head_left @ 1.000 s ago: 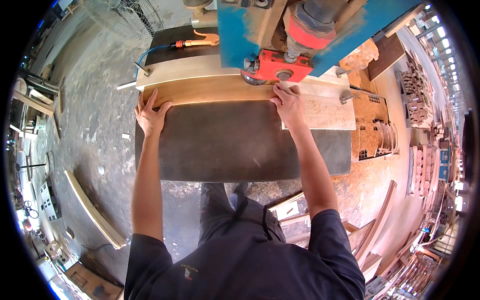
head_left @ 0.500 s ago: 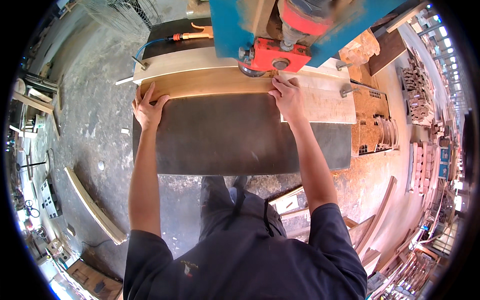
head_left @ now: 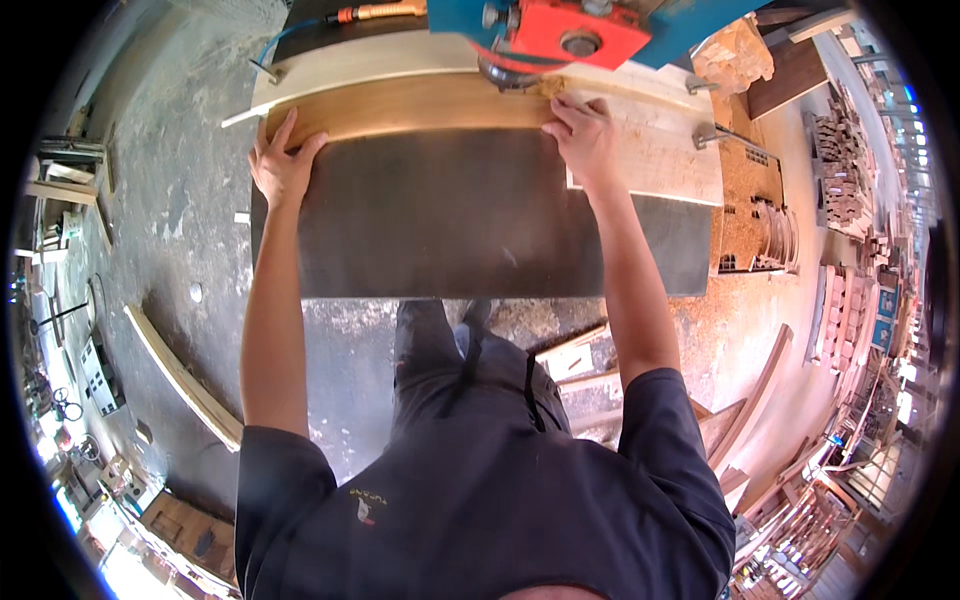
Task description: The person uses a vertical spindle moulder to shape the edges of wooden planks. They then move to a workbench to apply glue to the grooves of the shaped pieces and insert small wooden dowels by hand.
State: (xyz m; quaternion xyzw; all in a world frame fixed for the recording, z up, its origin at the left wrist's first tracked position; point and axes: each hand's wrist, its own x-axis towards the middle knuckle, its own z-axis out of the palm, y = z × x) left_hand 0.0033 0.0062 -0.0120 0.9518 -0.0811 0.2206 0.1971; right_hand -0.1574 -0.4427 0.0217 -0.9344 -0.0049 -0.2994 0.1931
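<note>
A long brown wooden board (head_left: 420, 106) lies on the dark machine table (head_left: 430, 220), along a pale wooden fence strip (head_left: 370, 72). My left hand (head_left: 283, 165) grips the board's left end, thumb at its near edge and fingers reaching over the end. At the right end, my right hand (head_left: 585, 138) has its thumb and fingers closed on the board, close to some wood chips (head_left: 551, 86). Just above the board and left of that hand hangs a round dark cutter head (head_left: 508, 72) under a red machine block (head_left: 575, 35). The fingers partly hide both board ends.
A pale board (head_left: 650, 150) lies right of my right hand, with metal clamp bolts (head_left: 708, 136) by it. An orange air gun (head_left: 380, 11) lies behind the fence. Sawdust, stacked wood pieces (head_left: 840, 165) and a long offcut (head_left: 185, 375) surround the table.
The table, machine and hands appear higher in the picture, as my view has shifted. Both hands keep their places on the board, and more chips show beside the cutter.
</note>
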